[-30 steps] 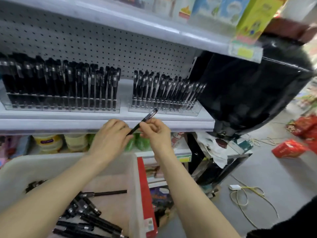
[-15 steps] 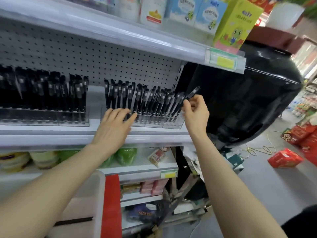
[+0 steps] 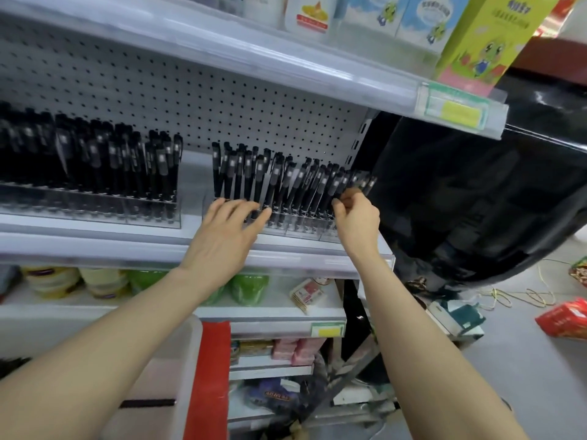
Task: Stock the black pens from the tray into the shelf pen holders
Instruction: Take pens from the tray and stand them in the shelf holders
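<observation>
- The shelf (image 3: 190, 246) carries the right-hand pen holder (image 3: 298, 228), a clear rack near its right end. This rack is the landmark for everything below.
- The tray (image 3: 190, 350) sits well below the holder and to its left, under the left forearm. One loose pen (image 3: 147, 402) shows in it. A dark blur at the frame's left edge may be more pens, but I cannot tell.
- A left-hand pen holder (image 3: 95, 211) stands apart to the left of the landmark, packed with upright pens.
- The landmark holder is itself nearly full. Its pens stand straight at the left end and lean rightward towards the right end.
- The left hand (image 3: 222, 236) lies flat against the holder's left front with fingers straight and spread. It touches the lower barrels and grips nothing, and looks to be steadying the rack.
- The right hand (image 3: 357, 217) is at the holder's far right end. Its fingers are curled and pinch the black pen (image 3: 365, 182) low on the barrel.
- That pen leans right among the end pens. Blur hides whether its tip is seated yet.
- Step in hand, as I judge it: slotting this pen into an end slot.
- The next move calls for pushing the pen down until it seats, letting go, then reaching back to the tray.
</observation>
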A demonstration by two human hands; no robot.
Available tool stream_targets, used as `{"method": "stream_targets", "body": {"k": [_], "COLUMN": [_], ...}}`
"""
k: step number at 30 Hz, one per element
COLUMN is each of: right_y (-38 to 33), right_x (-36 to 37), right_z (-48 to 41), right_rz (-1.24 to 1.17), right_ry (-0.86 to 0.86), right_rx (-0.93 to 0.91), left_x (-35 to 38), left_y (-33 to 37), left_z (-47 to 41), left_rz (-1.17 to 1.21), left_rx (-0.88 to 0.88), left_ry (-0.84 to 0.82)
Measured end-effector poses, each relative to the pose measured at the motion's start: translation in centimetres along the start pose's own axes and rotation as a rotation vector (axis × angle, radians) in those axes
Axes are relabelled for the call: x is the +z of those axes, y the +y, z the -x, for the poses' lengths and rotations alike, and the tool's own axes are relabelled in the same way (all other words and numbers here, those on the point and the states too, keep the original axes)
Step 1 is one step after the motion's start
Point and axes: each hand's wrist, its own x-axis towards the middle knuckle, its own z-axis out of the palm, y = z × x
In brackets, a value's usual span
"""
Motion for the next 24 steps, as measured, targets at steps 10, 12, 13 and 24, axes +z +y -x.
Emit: {"method": "stream_targets", "body": {"k": [10, 12, 13, 24], "right_y": [-0.6, -0.8, -1.0, -7.0], "right_x": [-0.1, -0.1, 0.0, 6.7], "right_z": [1.4, 2.2, 2.7, 14.7], "right_rz": [-0.039, -0.045, -0.05, -0.197], "right_ry": [0.019, 0.035, 0.05, 0.057], "right_rx": [0.082, 0.093, 0.098, -0.019], "left_x": [-0.5, -0.8, -1.0, -4.2], "left_y": [-0.4, -0.8, -1.1, -9.2], "left_z": [0.3, 0.8, 1.3, 12.9], "left_rz": [0.078, 0.137, 0.167, 0.299], "left_rx": [0.019, 0.029, 0.023, -0.146], "left_ry": [-0.025, -0.029, -0.02, 0.084]}}
